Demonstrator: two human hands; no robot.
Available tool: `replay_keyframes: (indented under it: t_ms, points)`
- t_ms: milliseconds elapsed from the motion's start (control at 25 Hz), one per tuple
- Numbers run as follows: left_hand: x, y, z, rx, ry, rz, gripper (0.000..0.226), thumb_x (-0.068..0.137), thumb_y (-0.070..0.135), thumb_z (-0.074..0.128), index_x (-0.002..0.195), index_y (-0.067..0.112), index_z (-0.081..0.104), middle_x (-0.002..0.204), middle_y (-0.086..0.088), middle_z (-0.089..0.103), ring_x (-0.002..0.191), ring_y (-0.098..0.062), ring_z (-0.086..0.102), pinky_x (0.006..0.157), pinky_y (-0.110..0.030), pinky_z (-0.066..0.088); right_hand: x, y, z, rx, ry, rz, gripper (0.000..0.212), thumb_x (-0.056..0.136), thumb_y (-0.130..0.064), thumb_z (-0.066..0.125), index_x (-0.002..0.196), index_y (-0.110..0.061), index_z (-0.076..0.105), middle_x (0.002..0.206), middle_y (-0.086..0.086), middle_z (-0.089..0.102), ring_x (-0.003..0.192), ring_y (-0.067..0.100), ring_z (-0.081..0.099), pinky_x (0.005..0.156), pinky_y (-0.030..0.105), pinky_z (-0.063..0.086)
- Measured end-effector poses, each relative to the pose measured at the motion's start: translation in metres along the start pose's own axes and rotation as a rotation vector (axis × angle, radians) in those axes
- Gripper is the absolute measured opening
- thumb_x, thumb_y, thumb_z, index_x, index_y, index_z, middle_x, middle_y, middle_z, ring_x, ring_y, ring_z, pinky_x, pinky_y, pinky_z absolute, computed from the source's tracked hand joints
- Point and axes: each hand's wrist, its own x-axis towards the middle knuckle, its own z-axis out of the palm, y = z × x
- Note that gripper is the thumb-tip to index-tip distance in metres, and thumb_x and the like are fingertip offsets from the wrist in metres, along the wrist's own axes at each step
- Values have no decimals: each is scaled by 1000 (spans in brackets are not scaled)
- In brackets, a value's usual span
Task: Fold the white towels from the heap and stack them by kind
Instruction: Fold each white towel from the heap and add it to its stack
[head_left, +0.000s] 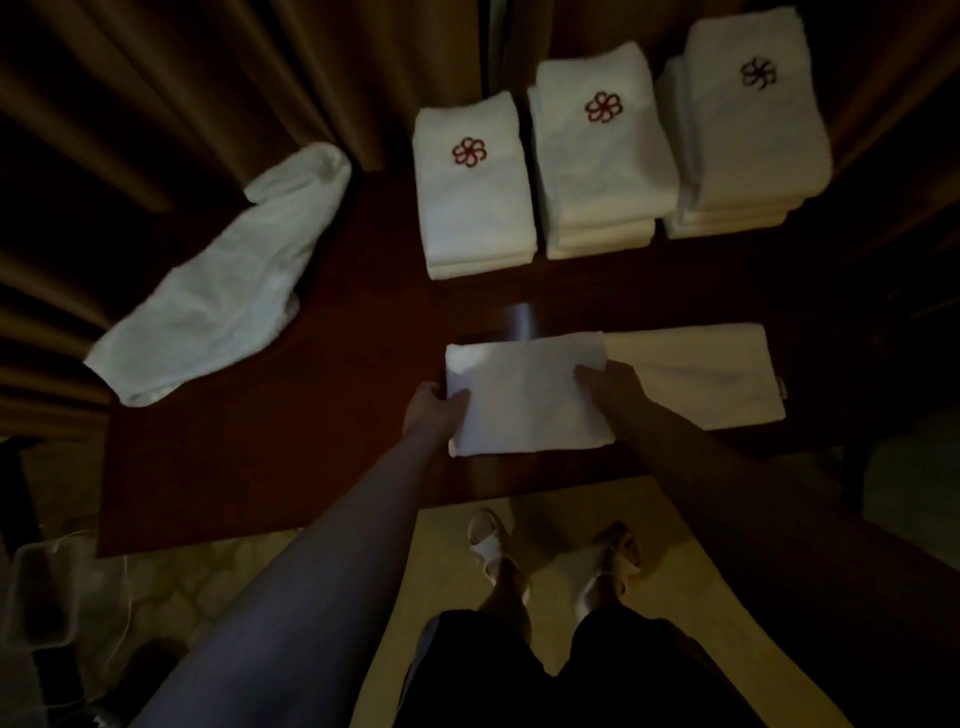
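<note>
A folded white towel (524, 397) lies near the front edge of the dark wooden table (322, 415). My left hand (434, 410) grips its left edge, thumb on top. My right hand (613, 387) grips its right edge. The towel partly overlaps a cream folded towel (701, 374) to its right. Three stacks of folded white towels stand at the back: a left stack (472, 208) and a middle stack (597, 156) with red flower emblems, and a right stack (748, 130) with a dark emblem. An unfolded white towel (223, 291) lies loose at the table's left.
Brown curtains (156, 104) hang behind the table. Below the table's front edge I see my feet in white sandals (488, 545) on a light floor. A clear plastic box (41, 597) and cables sit on the floor at the lower left.
</note>
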Motion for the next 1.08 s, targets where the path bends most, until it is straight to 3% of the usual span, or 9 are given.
replay_keyframes:
  t_ms: [160, 320, 520, 720, 800, 920, 1080]
  points:
    - [10, 3, 15, 29, 40, -1, 52, 90, 38, 62, 130, 9, 48, 128, -10, 58, 113, -27, 57, 79, -29, 43, 18, 4, 3, -67, -16, -15, 48, 96, -23, 55, 137, 0, 47, 138, 19, 50, 122, 35, 51, 99, 41, 44]
    - [27, -3, 19, 68, 68, -20, 49, 88, 33, 63, 127, 7, 51, 126, -12, 59, 113, -30, 58, 85, -34, 48, 29, 2, 9, -157, -75, -49, 46, 98, -23, 51, 138, -2, 45, 138, 17, 50, 124, 35, 49, 103, 45, 42]
    - [39, -6, 15, 56, 78, -37, 38, 90, 23, 60, 124, 5, 55, 120, -13, 61, 108, -30, 60, 85, -36, 50, 24, 14, 10, -459, 162, -228, 41, 91, -17, 61, 126, -2, 47, 122, 18, 57, 110, 35, 55, 81, 31, 41]
    - [33, -18, 11, 21, 243, 62, 33, 90, 23, 60, 120, 9, 58, 120, -9, 55, 104, -25, 57, 88, -39, 51, 7, 28, 19, -513, 233, -391, 48, 85, -4, 60, 130, -8, 44, 128, 16, 44, 107, 31, 51, 84, 35, 45]
    - [30, -23, 9, 41, 303, 94, 33, 90, 27, 61, 119, 10, 56, 119, -8, 54, 102, -24, 56, 82, -34, 48, 5, 33, 20, -692, 285, -478, 42, 84, -5, 60, 125, -5, 51, 128, 17, 43, 112, 34, 47, 88, 40, 44]
    - [29, -26, 12, 49, 268, 109, 42, 88, 35, 64, 119, 9, 57, 114, -8, 61, 101, -26, 61, 81, -35, 51, 6, 45, 25, -1001, 183, -520, 42, 89, -13, 56, 129, -5, 50, 131, 18, 44, 120, 35, 41, 95, 42, 39]
    - [35, -23, 6, -17, 127, -10, 45, 87, 38, 67, 119, 7, 59, 109, -5, 64, 90, -18, 61, 73, -31, 49, 2, 52, 34, -1003, 89, -461, 56, 94, -28, 53, 141, -3, 36, 140, 19, 35, 126, 34, 34, 101, 40, 35]
